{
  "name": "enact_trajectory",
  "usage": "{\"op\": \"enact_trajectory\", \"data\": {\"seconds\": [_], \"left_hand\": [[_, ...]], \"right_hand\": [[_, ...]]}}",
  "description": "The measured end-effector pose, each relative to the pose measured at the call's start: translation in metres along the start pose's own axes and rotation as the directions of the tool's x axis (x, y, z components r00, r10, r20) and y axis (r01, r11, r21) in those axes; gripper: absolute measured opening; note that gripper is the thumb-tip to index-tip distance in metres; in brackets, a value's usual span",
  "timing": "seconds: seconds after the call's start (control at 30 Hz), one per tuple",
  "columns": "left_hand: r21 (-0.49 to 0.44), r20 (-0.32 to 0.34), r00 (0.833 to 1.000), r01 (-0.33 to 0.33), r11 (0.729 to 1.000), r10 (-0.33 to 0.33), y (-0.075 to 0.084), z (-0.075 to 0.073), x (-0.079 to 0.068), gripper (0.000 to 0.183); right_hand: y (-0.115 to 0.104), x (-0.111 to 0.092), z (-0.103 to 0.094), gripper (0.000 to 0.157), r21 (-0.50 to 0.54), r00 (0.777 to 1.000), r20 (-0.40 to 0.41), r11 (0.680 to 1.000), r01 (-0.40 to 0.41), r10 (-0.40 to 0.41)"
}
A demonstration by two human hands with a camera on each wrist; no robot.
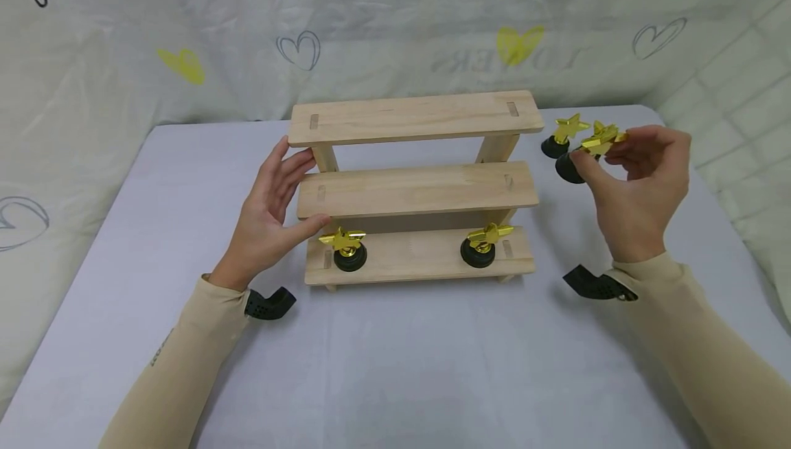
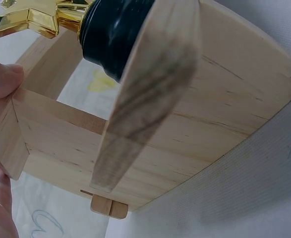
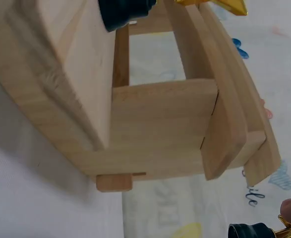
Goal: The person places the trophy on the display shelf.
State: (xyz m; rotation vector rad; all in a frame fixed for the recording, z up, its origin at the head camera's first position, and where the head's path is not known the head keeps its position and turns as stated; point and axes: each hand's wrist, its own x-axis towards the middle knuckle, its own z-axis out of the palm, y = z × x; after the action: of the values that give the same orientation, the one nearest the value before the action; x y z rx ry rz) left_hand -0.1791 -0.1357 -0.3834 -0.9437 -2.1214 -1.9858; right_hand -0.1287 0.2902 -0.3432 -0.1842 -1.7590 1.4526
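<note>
A three-tier wooden display rack (image 1: 417,188) stands on the table. My left hand (image 1: 262,212) holds its left end, thumb on the middle board and fingers farther back along the side; the left wrist view shows thumb and fingers on either side of a board. On the bottom tier are two gold star trophies with black bases, a left one (image 1: 349,257) and a right one (image 1: 478,253). To the right of the rack, my right hand (image 1: 643,185) pinches a tilted star trophy (image 1: 571,169) between thumb and fingers. Another star trophy (image 1: 556,145) stands just behind it.
A white cloth (image 1: 395,366) covers the table. Behind it hangs a pale sheet (image 1: 383,16) printed with hearts and lettering, close to the rack's back. White brick-patterned covering (image 1: 748,112) borders the right side. Dark wrist-camera mounts (image 1: 270,303) sit at both cuffs.
</note>
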Motion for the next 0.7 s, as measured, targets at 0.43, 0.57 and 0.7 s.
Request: {"op": "enact_trajectory", "data": {"seconds": [0.43, 0.57, 0.7], "left_hand": [[-0.012, -0.004, 1.0, 0.009, 1.0, -0.009, 0.001, -0.001, 0.0, 0.117], [-0.015, -0.003, 1.0, 0.007, 1.0, -0.007, 0.001, -0.001, 0.0, 0.117], [-0.011, 0.001, 1.0, -0.003, 1.0, 0.003, 0.001, 0.0, 0.0, 0.117]], "right_hand": [[-0.045, -0.014, 0.024, 0.045, 0.287, 0.997, 0.016, 0.956, 0.068, -0.075], [-0.054, -0.02, 0.033, 0.045, 0.313, 0.995, 0.039, 0.947, 0.072, -0.088], [-0.06, -0.026, 0.041, 0.045, 0.301, 0.993, 0.069, 0.951, 0.075, -0.1]]}}
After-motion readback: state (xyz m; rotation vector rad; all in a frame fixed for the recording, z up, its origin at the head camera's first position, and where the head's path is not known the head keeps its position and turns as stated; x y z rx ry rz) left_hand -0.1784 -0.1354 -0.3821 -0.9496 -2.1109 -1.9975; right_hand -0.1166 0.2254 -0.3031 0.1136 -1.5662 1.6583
